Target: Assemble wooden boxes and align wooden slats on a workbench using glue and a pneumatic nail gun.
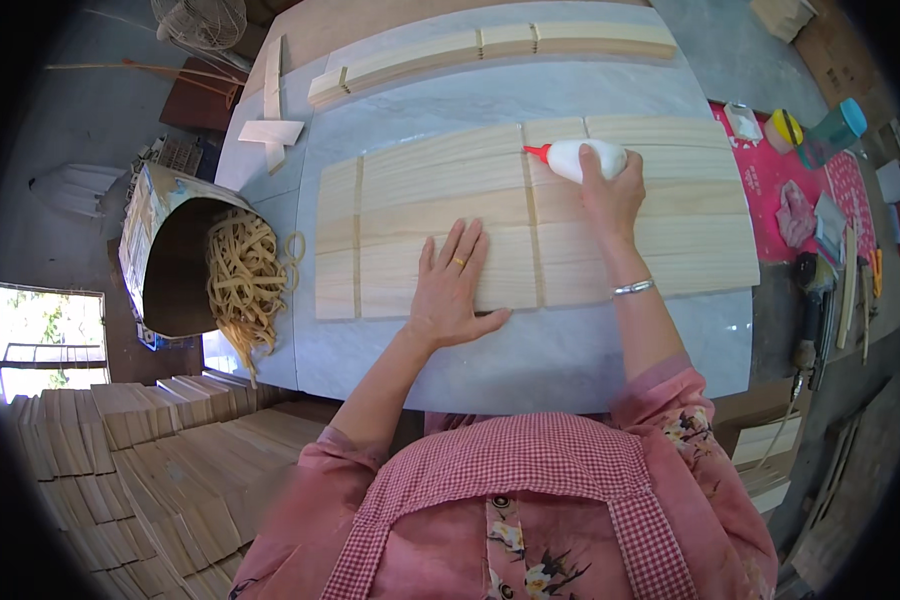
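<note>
One white bottle (568, 160) with a red nozzle (538, 152), lying nearly sideways above the wood panel (440, 190), right of its middle, gripped by the right hand (615, 195), thumb across its side, silver bracelet (633, 287) on that wrist. Nozzle points left, tip over or at a cross groove (535, 245); can't tell from this angle whether it touches. Left hand (448, 300) apart from the right, holding nothing, palm down with fingers spread on the panel by its near edge, ring on one finger. Panel is pale boards side by side, crossed by grooves, flat on the grey marbled table (450, 355). Beyond it, a row of notched wood strips (410, 62) along the far side; far left, thin wood pieces (273, 130) laid crosswise. Left edge: tipped container (148, 220), tan bands (240, 270) spilling out of its mouth. Right of the panel: pink sheet (765, 215) with a yellow tub (785, 130) and teal cup (838, 130) near its far end. Lower left: stacked wood boards (170, 480). Upper left: fan (200, 18). Window (48, 330) at the left.
</note>
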